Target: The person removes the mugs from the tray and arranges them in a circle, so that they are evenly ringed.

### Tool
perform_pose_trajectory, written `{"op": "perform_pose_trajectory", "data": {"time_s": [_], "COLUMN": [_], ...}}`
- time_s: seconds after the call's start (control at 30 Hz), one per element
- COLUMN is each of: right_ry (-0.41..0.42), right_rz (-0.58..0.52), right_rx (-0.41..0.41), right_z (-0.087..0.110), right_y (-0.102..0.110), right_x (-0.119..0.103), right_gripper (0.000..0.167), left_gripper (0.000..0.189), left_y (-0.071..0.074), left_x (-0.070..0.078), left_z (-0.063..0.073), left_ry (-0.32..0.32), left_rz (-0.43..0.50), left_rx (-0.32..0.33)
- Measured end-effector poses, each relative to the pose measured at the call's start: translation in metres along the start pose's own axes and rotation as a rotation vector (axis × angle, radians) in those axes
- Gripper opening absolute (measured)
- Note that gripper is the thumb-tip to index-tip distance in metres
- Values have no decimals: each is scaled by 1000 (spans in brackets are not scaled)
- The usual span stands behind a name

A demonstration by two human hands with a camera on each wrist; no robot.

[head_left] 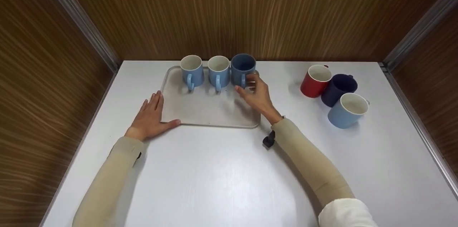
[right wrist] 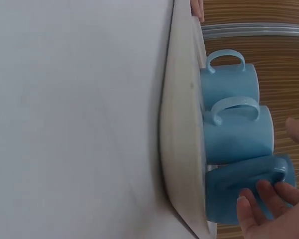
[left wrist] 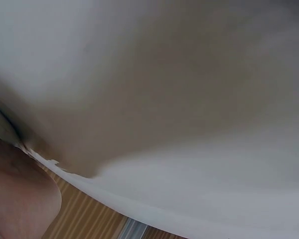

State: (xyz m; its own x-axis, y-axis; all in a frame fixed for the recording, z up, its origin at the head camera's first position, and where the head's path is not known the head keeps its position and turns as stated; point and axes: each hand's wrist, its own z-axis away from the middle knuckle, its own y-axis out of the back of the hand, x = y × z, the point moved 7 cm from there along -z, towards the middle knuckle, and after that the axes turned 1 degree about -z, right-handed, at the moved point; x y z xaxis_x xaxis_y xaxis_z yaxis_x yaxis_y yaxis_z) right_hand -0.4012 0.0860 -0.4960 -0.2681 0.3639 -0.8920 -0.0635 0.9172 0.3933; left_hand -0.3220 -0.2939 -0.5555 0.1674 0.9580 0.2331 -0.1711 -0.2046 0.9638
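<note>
Spread flat at the near left corner of a light grey tray (head_left: 200, 112), my left hand (head_left: 148, 118) touches its edge, with the thumb along the front rim. Three mugs stand in a row at the tray's back, handles toward me: a light blue mug (head_left: 193, 75), another light blue mug (head_left: 219, 74) and a darker blue mug (head_left: 239, 73). My right hand (head_left: 258, 94) is at the darker mug. In the right wrist view its fingers (right wrist: 269, 196) rest against that mug's side near the handle, while the thumb stands apart from it.
To the right of the tray, a red mug (head_left: 313, 84), a dark purple mug (head_left: 334, 93) and a light blue mug (head_left: 345, 112) stand close together on the white table (head_left: 214, 169). Wood-patterned panels (head_left: 229, 12) close in the back and both sides.
</note>
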Motion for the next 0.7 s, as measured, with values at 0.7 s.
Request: {"op": "perform_pose_trajectory", "data": {"time_s": [0.7], "right_ry": [-98], "right_rz": [-238], "right_rx": [35], "right_z": [-1], "right_y": [-15], "right_x": [18], "right_gripper": [32], "left_gripper": [132], "left_y": [1], "left_x": [2], "left_z": [0], "left_ry": [12], "left_rz": [-6], "left_rx": [0]}}
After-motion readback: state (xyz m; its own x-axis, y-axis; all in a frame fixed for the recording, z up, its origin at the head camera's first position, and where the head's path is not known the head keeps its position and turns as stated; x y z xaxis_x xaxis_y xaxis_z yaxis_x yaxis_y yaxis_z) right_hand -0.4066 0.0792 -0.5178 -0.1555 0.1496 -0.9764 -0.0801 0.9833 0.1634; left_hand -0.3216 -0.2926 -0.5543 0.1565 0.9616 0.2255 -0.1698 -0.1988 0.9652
